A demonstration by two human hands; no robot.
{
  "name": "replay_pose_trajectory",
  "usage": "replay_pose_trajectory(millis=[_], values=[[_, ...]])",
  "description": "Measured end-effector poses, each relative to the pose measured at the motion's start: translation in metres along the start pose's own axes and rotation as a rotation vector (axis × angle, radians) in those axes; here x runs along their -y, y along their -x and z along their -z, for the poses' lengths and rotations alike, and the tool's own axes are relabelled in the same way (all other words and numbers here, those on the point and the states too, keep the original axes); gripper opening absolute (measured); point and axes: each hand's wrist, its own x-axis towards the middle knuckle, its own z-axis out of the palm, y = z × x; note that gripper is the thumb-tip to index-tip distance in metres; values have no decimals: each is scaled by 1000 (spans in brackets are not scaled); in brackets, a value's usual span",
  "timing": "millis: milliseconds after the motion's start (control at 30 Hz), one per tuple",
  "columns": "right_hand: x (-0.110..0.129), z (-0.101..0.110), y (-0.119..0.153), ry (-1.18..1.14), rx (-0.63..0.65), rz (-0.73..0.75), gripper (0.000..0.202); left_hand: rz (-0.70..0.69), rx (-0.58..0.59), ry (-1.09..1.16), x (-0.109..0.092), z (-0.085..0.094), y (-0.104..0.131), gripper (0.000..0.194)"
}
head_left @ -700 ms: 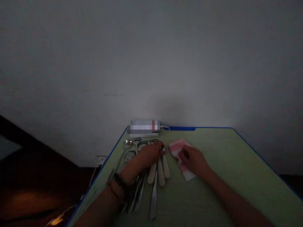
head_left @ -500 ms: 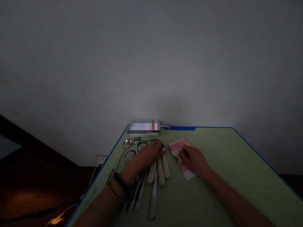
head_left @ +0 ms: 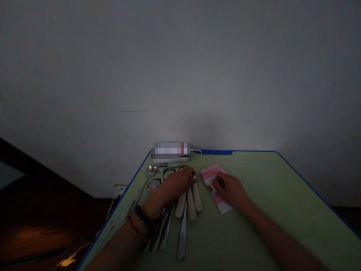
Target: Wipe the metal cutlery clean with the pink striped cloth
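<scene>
My left hand [head_left: 179, 182] lies over a spread of metal utensils, its fingers curled near the tops of several pale handles [head_left: 191, 205]; what the fingertips touch is hidden. A ladle [head_left: 151, 171] and other spoons lie to its left, and a long metal handle [head_left: 182, 237] points toward me below it. Under my right hand [head_left: 229, 188] is a pink and white cloth [head_left: 211, 174], pinched between closed fingers and lying flat on the green table.
The green table [head_left: 270, 188] has a blue edge and stands against a grey wall [head_left: 225, 75]. At its back left is a white box-like object [head_left: 171, 152], partly blurred out, with a white cable. A socket strip [head_left: 120, 190] sits beyond the left edge.
</scene>
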Motion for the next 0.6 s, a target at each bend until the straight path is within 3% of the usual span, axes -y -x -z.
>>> replay_pose_trajectory(millis=[600], values=[[-1,-1,0,5,-4,5,22,-23,-10,-13,0,0,0,26]])
